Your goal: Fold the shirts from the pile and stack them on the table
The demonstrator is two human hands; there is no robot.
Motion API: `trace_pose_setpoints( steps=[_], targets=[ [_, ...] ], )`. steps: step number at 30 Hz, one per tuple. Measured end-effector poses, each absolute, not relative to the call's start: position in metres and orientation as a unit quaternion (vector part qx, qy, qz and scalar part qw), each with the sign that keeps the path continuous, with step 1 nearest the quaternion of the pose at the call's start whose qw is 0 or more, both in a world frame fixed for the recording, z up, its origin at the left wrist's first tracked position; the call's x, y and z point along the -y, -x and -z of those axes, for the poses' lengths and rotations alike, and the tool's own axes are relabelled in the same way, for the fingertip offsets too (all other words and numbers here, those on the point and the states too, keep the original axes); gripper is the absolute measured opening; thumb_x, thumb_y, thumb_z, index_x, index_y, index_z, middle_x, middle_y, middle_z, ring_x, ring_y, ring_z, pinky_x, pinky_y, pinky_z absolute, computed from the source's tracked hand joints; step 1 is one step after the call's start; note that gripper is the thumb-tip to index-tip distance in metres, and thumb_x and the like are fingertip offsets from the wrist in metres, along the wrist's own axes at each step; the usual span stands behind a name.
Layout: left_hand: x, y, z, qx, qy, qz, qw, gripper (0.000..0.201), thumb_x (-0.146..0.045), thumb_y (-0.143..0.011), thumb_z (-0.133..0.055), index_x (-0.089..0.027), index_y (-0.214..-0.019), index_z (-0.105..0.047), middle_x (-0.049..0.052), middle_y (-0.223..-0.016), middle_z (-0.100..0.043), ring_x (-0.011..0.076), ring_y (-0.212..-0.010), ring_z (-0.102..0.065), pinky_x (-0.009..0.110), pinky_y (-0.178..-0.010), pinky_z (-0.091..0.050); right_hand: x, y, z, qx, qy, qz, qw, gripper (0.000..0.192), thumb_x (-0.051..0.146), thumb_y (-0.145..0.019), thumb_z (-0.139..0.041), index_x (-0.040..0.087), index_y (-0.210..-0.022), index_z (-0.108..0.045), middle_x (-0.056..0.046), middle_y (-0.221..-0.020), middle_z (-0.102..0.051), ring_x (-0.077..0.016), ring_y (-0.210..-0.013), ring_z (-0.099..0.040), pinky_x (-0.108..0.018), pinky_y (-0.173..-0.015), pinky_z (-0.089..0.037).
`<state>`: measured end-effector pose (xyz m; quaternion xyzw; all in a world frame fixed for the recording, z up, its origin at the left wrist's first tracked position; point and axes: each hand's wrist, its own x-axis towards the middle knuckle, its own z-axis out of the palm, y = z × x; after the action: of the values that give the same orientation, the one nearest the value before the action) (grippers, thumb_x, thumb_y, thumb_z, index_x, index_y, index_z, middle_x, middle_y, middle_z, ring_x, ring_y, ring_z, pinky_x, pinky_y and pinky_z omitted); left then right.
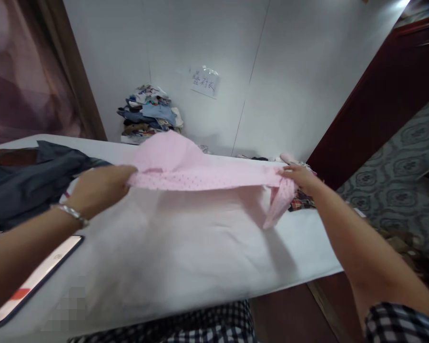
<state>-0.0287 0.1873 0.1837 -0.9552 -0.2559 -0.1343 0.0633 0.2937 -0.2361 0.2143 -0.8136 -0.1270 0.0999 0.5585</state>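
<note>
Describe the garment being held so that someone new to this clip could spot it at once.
On the white-covered table, the left hand and right hand stretch a pale pink dotted cloth garment between them above the surface. It alone is pink; the dark grey garment lies flat at the left.

your left hand (98, 188) and right hand (298, 177) each pinch an end of a pink dotted garment (200, 171), stretched above the white table (186, 257). a phone (35, 278) lies near left, a dark garment (25, 181) far left, stacked clothes (148, 114) by the wall.
</note>
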Motion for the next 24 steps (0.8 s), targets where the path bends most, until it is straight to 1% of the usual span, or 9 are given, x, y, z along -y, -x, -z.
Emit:
trace_pose_setpoints(
  steps=[2,4,7,11,14,16,19,22,24],
  targets=[
    [-0.175,0.039,-0.143,0.231,0.967,0.048,0.092,0.039,-0.016,-0.084,-0.036,-0.018,-0.114,-0.061,0.012,-0.108,-0.068,0.0282,-0.094,-0.064,0.038,-0.074,-0.048,0.236,-0.287,-0.177,0.125,0.847,-0.103,0.506,0.037,0.026,-0.065,-0.079,0.012,-0.097,-0.068,0.0,-0.059,-0.064,-0.0105,-0.043,-0.052,-0.021,-0.038,-0.039],
    [-0.168,0.049,-0.11,0.197,0.977,0.003,0.08,0.042,-0.015,-0.083,-0.033,-0.02,-0.113,-0.062,0.012,-0.114,-0.067,0.0274,-0.097,-0.064,0.037,-0.075,-0.049,0.238,-0.278,-0.143,0.137,0.859,-0.107,0.481,0.039,0.03,-0.067,-0.076,0.012,-0.1,-0.067,0.005,-0.052,-0.056,-0.008,-0.039,-0.046,-0.019,-0.036,-0.035],
    [-0.164,0.063,-0.078,0.191,0.98,-0.01,0.056,0.049,-0.012,-0.079,-0.031,-0.021,-0.115,-0.063,0.011,-0.121,-0.064,0.0265,-0.106,-0.062,0.038,-0.082,-0.05,0.248,-0.258,-0.103,0.154,0.848,-0.098,0.498,0.046,0.04,-0.071,-0.069,0.011,-0.106,-0.064,0.003,-0.056,-0.056,-0.0106,-0.044,-0.05,-0.021,-0.039,-0.04],
    [-0.164,0.078,-0.058,0.202,0.978,0.051,0.014,0.054,-0.014,-0.072,-0.033,-0.024,-0.113,-0.066,0.008,-0.122,-0.064,0.026,-0.108,-0.061,0.04,-0.088,-0.051,0.279,-0.215,-0.069,0.162,0.85,-0.035,0.499,0.057,0.05,-0.078,-0.058,0.014,-0.122,-0.058,-0.008,-0.093,-0.068,-0.0203,-0.083,-0.065,-0.033,-0.072,-0.054],
    [-0.164,0.084,-0.046,0.195,0.975,0.102,-0.02,0.056,-0.021,-0.068,-0.037,-0.026,-0.116,-0.065,0.008,-0.123,-0.063,0.0267,-0.11,-0.06,0.041,-0.093,-0.049,0.302,-0.18,-0.046,0.232,0.867,-0.02,0.44,0.072,0.05,-0.076,-0.062,0.021,-0.139,-0.043,-0.012,-0.13,-0.057,-0.0267,-0.117,-0.055,-0.042,-0.096,-0.046],
    [-0.163,0.085,-0.039,0.189,0.974,0.122,-0.037,0.057,-0.025,-0.067,-0.038,-0.026,-0.118,-0.064,0.008,-0.124,-0.063,0.0269,-0.112,-0.059,0.04,-0.096,-0.048,0.311,-0.165,-0.033,0.275,0.881,-0.02,0.384,0.079,0.048,-0.071,-0.068,0.024,-0.141,-0.042,-0.01,-0.137,-0.052,-0.0298,-0.124,-0.05,-0.046,-0.102,-0.04],
    [-0.163,0.082,-0.036,0.187,0.973,0.127,-0.054,0.055,-0.026,-0.069,-0.037,-0.021,-0.115,-0.066,0.011,-0.123,-0.063,0.0275,-0.112,-0.059,0.039,-0.098,-0.047,0.317,-0.164,-0.025,0.215,0.899,-0.004,0.381,0.063,0.048,-0.07,-0.065,0.021,-0.126,-0.058,-0.011,-0.121,-0.063,-0.0325,-0.109,-0.058,-0.046,-0.096,-0.044],
    [-0.163,0.078,-0.048,0.181,0.974,0.123,-0.055,0.05,-0.025,-0.069,-0.036,-0.018,-0.107,-0.069,0.011,-0.117,-0.067,0.0274,-0.108,-0.062,0.039,-0.095,-0.048,0.334,-0.177,-0.042,0.122,0.856,-0.001,0.503,0.043,0.052,-0.073,-0.059,0.019,-0.099,-0.068,-0.01,-0.095,-0.07,-0.0311,-0.089,-0.064,-0.042,-0.078,-0.051],
    [-0.164,0.08,-0.061,0.172,0.973,0.147,-0.051,0.048,-0.025,-0.069,-0.035,-0.017,-0.103,-0.069,0.011,-0.111,-0.07,0.0269,-0.105,-0.063,0.039,-0.094,-0.048,0.358,-0.183,-0.063,0.101,0.813,0.034,0.572,0.039,0.054,-0.078,-0.054,0.02,-0.093,-0.066,-0.01,-0.088,-0.069,-0.0283,-0.082,-0.065,-0.04,-0.07,-0.052]
  ],
)
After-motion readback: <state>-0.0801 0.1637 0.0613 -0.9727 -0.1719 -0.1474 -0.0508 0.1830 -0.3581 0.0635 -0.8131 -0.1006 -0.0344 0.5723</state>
